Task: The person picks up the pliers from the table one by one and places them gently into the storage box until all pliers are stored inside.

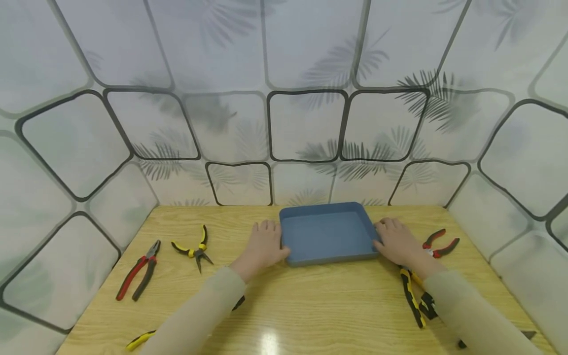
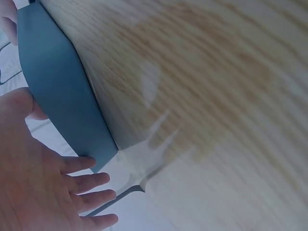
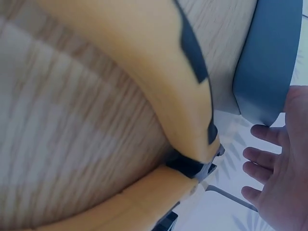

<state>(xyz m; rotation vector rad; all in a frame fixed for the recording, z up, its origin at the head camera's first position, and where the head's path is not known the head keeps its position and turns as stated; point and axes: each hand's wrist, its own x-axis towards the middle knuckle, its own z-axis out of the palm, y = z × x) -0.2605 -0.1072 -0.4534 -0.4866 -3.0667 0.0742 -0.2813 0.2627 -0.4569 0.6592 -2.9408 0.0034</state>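
Observation:
A shallow blue rectangular tray [image 1: 328,234] lies at the back of the wooden table. My left hand [image 1: 265,244] holds its left side, thumb over the rim and the other fingers extended along the outside in the left wrist view. At the opposite side, my right hand [image 1: 397,242] holds the tray's right edge, its thumb at the rim. Just below the right wrist lie yellow-and-black pliers [image 1: 412,298]; their yellow handles fill much of the right wrist view. Red-and-black pliers [image 1: 439,245] lie beyond that wrist.
At the left are red-and-black combination pliers [image 1: 139,271] and yellow-and-black needle-nose pliers [image 1: 195,249]. A yellow handle [image 1: 141,340] pokes out by the left sleeve, and a dark tip [image 1: 238,302] shows beside it. Patterned walls [image 1: 301,123] enclose the table's back and sides.

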